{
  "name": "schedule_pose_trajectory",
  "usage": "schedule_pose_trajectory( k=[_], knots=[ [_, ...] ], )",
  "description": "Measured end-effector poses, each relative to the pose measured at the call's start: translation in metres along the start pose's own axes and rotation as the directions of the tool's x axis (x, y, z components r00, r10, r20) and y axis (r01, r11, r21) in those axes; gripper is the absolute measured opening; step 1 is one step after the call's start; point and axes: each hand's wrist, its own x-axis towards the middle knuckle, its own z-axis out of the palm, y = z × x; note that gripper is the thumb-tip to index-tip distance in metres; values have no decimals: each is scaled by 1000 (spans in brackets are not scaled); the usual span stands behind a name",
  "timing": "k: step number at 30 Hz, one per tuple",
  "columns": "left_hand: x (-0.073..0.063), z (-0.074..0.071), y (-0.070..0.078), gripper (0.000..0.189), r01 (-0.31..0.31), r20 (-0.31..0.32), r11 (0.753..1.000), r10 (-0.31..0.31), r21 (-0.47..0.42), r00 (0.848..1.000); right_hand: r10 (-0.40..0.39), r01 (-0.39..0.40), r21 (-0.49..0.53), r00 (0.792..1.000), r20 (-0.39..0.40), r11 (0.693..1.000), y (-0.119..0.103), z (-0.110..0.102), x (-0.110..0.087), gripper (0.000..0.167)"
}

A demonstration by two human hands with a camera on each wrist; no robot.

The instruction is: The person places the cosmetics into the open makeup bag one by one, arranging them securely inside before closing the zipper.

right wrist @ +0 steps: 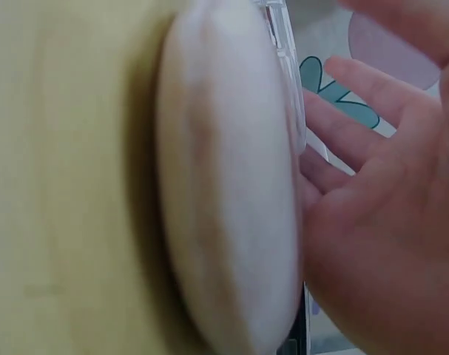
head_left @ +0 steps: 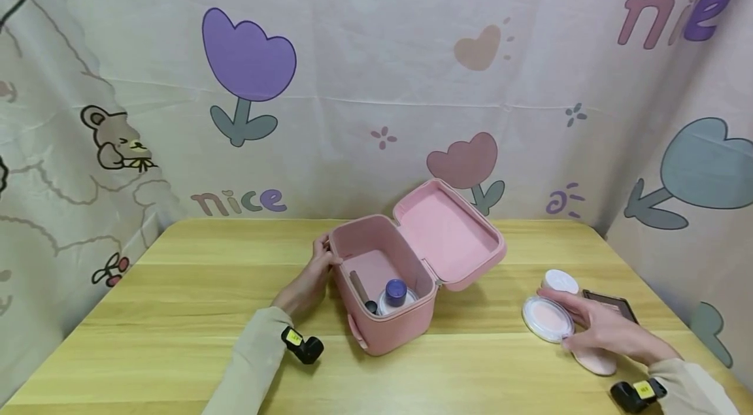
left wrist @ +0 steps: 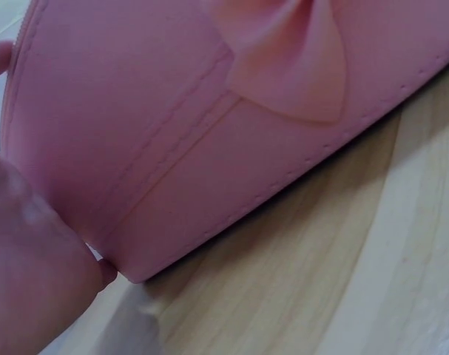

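Observation:
A pink cosmetic case (head_left: pixel 385 333) stands on the table with its lid (head_left: pixel 450 235) swung back to the right. My left hand (head_left: pixel 308 278) holds the case at its left side; the left wrist view shows fingers at the edge of the pink wall (left wrist: pixel 157 148) near a bow. Inside the case lie a brush (head_left: pixel 359 287) and a container with a blue lid (head_left: pixel 396 292). To the right, my right hand (head_left: pixel 612 330) is over a round compact (head_left: pixel 547 318), thumb and fingers spread about its edge. A pale powder puff (head_left: pixel 597 363) lies below that hand, large in the right wrist view.
A white-lidded jar (head_left: pixel 560 281) stands behind the compact. A dark-framed palette (head_left: pixel 614 304) lies beside it, partly behind my right hand. The wooden table (head_left: pixel 194 310) meets a printed curtain (head_left: pixel 353 75) at the back and sides.

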Motion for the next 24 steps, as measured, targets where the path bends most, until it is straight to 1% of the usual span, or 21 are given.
schedule_pose_trajectory(
  k=[2,4,6,9,13,18,21,24],
  knots=[
    [0,0,0,75,2,-1,1000,-2,3,1000,-23,21,-83,1000,-21,996,0,1,0,84],
    [0,1,0,75,3,-2,1000,-3,10,1000,-16,8,-156,999,-50,988,-1,4,-1,87],
    [0,1,0,75,2,-2,1000,-2,15,1000,12,-32,-235,996,-89,971,-4,6,0,89],
    [0,2,0,75,-4,-4,1000,4,22,1000,74,-105,-269,990,-121,958,-9,8,2,91],
    [0,1,1,75,-5,-15,1000,6,25,1000,129,-163,-268,982,-139,950,-11,7,4,88],
    [-1,2,0,75,-6,-38,1000,6,16,999,165,-187,-199,979,-119,962,-10,3,4,81],
    [-2,2,0,73,-18,-43,1000,18,12,999,148,-168,-179,982,-119,970,-10,2,4,78],
    [-2,2,1,72,-17,-31,1000,18,14,999,95,-118,-175,986,-135,977,-10,2,4,75]
  ],
)
